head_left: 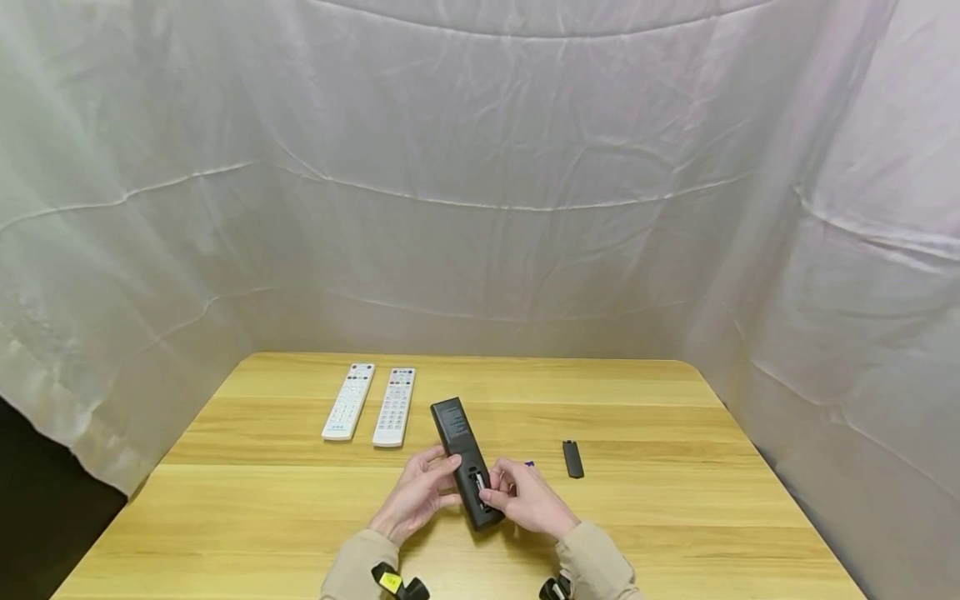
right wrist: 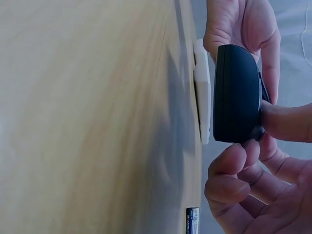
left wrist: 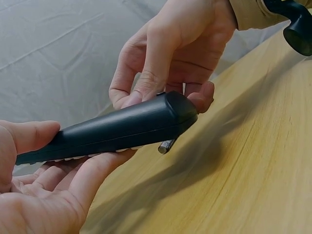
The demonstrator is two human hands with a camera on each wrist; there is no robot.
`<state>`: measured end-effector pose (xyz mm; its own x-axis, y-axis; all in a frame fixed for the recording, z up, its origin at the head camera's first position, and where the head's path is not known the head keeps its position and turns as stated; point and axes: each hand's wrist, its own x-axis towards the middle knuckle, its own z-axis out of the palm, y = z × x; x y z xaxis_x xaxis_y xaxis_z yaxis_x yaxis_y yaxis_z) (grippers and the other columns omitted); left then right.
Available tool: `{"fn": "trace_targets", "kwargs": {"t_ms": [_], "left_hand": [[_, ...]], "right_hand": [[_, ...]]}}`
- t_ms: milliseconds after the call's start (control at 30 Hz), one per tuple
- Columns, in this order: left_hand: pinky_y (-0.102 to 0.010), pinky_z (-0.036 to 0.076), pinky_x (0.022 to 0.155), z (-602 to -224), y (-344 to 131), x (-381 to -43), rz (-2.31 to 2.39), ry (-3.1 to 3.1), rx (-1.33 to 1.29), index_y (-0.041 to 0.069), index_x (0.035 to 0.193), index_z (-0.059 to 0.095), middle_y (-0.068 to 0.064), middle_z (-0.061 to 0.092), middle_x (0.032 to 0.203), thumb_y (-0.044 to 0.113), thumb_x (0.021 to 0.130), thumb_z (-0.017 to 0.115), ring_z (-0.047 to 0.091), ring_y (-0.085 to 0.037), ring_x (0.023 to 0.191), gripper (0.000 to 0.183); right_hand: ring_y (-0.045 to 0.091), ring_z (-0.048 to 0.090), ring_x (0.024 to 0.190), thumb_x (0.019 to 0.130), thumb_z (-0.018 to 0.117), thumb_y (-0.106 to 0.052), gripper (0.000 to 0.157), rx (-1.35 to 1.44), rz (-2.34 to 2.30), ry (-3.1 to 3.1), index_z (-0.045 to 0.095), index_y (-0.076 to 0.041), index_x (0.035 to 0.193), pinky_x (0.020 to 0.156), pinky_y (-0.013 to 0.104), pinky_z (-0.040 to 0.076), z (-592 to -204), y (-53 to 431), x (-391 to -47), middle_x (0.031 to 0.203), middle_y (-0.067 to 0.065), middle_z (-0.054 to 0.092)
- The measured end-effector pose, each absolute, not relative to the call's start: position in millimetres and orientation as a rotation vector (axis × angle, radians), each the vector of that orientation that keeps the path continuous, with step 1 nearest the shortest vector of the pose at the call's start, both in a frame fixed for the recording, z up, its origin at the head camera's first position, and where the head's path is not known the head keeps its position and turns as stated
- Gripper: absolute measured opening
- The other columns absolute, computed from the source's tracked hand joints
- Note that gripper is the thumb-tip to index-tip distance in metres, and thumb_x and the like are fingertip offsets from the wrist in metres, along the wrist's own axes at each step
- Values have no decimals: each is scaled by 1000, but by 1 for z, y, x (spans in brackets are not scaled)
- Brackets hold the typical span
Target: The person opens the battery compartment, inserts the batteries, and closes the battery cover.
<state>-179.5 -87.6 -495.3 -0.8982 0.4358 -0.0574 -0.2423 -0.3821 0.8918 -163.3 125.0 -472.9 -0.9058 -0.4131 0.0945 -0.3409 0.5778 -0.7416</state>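
Observation:
A black remote control point(head_left: 455, 433) lies tilted in my left hand point(head_left: 416, 493), its back up and its battery compartment uncovered. The left thumb rests on the back, with the fingers underneath. A silver battery point(head_left: 479, 481) shows in the compartment. My right hand point(head_left: 528, 500) holds its curled fingers around the lower end of that battery, thumb on top; the thumb hides part of it. In the right wrist view the other fingers bend beside the remote's end. Another battery point(right wrist: 192, 220), with a blue wrapper, is on the table near the right hand.
The small black battery cover point(head_left: 573, 459) lies on the wooden table point(head_left: 675, 500) to the right. Two white remote controls, one farther left point(head_left: 349, 402) and one nearer point(head_left: 394, 407), lie buttons up behind the left hand. A pale curtain point(head_left: 480, 250) surrounds the back and sides.

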Motion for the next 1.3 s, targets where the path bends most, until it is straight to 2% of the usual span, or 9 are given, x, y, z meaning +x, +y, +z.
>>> {"fn": "trace_targets", "kwargs": {"t_ms": [333, 467, 567, 667, 833, 1067, 1300], "left_hand": [[-39, 63, 92, -493, -89, -179, 2328, 1428, 243, -12, 152, 19, -31, 57, 138, 10, 104, 49, 71, -23, 107, 61], [-38, 64, 92, -493, -90, -180, 2333, 1425, 230, -12, 152, 19, -26, 63, 133, 10, 104, 49, 72, -21, 105, 60], [-39, 64, 92, -493, -90, -180, 2337, 1415, 215, -11, 151, 21, -22, 65, 131, 9, 104, 48, 72, -21, 105, 58], [-40, 64, 92, -493, -90, -180, 2338, 1408, 211, -11, 152, 21, -21, 65, 131, 9, 104, 48, 72, -21, 105, 58], [-40, 63, 92, -493, -90, -180, 2338, 1399, 204, -10, 152, 20, -22, 65, 131, 9, 104, 49, 72, -22, 106, 59], [-40, 64, 92, -494, -90, -181, 2340, 1414, 195, -10, 152, 21, -22, 65, 132, 10, 104, 49, 72, -22, 106, 59], [-40, 63, 92, -495, -90, -180, 2339, 1416, 194, -10, 152, 21, -19, 66, 130, 10, 104, 49, 72, -21, 106, 59]], "right_hand": [[5, 50, 68, 98, 64, -33, 25, -604, -1309, 2705, 63, -10, 88, 59, 18, 45, -475, 132, -170, 76, -3, 60], [7, 53, 75, 98, 65, -30, 18, -553, -1270, 2844, 65, -12, 93, 64, 19, 48, -478, 136, -175, 85, -1, 60], [13, 58, 85, 94, 69, -23, 14, -508, -1195, 2966, 67, -12, 101, 73, 27, 54, -478, 139, -177, 96, 5, 60], [22, 59, 92, 91, 72, -18, 24, -476, -1083, 3060, 67, -10, 113, 78, 37, 55, -475, 142, -177, 109, 11, 58], [26, 57, 92, 88, 75, -13, 37, -461, -928, 3119, 65, -7, 123, 75, 42, 55, -471, 145, -180, 120, 12, 53], [27, 55, 87, 84, 75, -2, 32, -492, -869, 3107, 63, -7, 113, 72, 42, 53, -472, 149, -187, 114, 12, 52], [27, 55, 88, 82, 76, 2, 33, -478, -858, 3077, 62, -7, 110, 73, 44, 53, -473, 150, -191, 111, 10, 52]]}}
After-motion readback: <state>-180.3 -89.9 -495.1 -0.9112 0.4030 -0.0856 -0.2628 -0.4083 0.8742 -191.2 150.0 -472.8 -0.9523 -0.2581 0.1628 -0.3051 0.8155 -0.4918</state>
